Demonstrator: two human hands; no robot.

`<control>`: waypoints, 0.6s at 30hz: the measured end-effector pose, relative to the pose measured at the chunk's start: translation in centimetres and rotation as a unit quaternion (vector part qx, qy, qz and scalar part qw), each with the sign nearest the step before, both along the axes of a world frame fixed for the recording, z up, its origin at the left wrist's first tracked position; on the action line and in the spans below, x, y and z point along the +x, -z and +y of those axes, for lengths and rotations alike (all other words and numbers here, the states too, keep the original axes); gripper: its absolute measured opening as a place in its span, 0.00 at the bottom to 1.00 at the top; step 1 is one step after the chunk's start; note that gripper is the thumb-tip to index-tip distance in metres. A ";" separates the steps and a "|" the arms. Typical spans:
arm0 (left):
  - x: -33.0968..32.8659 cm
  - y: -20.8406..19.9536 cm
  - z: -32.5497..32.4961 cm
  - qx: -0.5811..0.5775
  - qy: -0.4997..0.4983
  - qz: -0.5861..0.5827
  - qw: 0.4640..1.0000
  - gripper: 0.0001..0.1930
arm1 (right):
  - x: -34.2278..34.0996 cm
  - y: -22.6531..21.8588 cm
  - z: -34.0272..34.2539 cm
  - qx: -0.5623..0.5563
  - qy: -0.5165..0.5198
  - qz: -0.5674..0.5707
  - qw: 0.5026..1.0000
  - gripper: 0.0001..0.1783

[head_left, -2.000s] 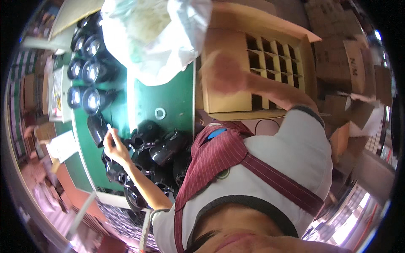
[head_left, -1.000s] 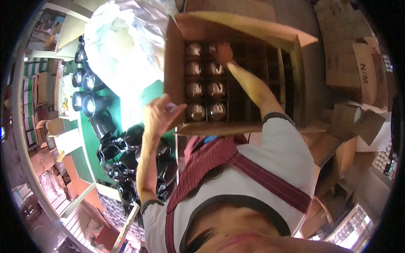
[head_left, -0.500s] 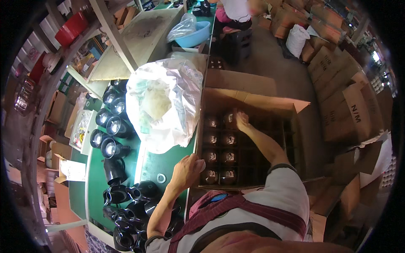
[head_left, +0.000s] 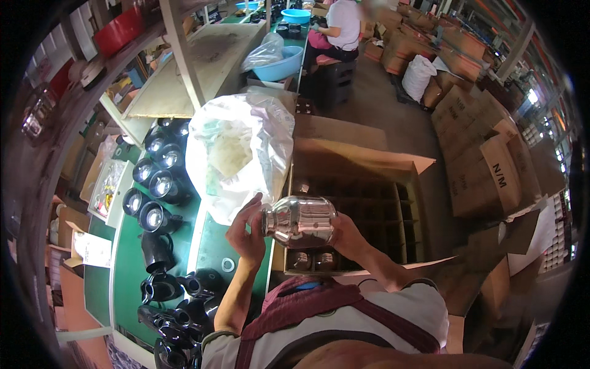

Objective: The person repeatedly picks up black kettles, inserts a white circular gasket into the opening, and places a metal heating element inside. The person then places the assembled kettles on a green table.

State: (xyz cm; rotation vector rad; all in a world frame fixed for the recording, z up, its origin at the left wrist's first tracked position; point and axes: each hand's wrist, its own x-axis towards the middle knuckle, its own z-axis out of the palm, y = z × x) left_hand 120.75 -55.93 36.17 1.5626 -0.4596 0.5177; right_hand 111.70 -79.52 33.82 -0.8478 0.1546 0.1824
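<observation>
**Glass jar up out of the carton, both hands on it**

Left hand (head_left: 247,235) is curled round the neck end, thumb and fingers drawn in. Right hand (head_left: 349,235) cups the base end, fingers bent over it. Both closed on the same part, no gap visible at either end.

Glass jar (head_left: 302,222): smooth, shiny, rounded body, narrower ringed neck. Lies on its side in mid-air above the near left part of the carton (head_left: 362,162), neck toward the left hand.

Diff vs half a second ago: right hand was down in the carton at a far-row jar, left hand sat at the carton's left edge. Now both are at the jar, and it blocks the view of the middle-left slots.

Carton: brown corrugated board, flaps out, thin cardboard dividers making a grid. Two jars show in the near row (head_left: 312,260), one more shiny top far left. Right-hand slots are too dark to read.

Left of it, green tabletop (head_left: 212,249): flat pale ring (head_left: 228,264) on it, glossy black jugs (head_left: 200,284) heaped at the near end, black vessels (head_left: 161,184) farther up with bright, reflective mouths. Crinkled white plastic bag (head_left: 273,150) stands open, pale stuff inside. White tray (head_left: 123,189) holds small mixed bits, too small to ID.

Farther out: blue basin (head_left: 283,69) with a clear plastic bag in it; co-worker (head_left: 342,27) seated beyond.
</observation>
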 end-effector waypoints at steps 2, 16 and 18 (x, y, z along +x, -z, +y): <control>-0.8 -0.1 0.8 0.004 0.012 0.004 1.000 0.09 | 0.3 -0.2 1.9 0.020 0.002 0.016 1.000 0.27; -4.6 -0.2 8.1 -0.024 -0.181 -0.065 0.981 0.25 | 4.5 -0.7 11.7 -0.038 -0.112 -0.190 0.975 0.42; -5.4 -0.4 9.1 0.017 -0.220 -0.055 0.974 0.27 | 5.0 -1.0 12.9 -0.074 -0.131 -0.205 0.967 0.42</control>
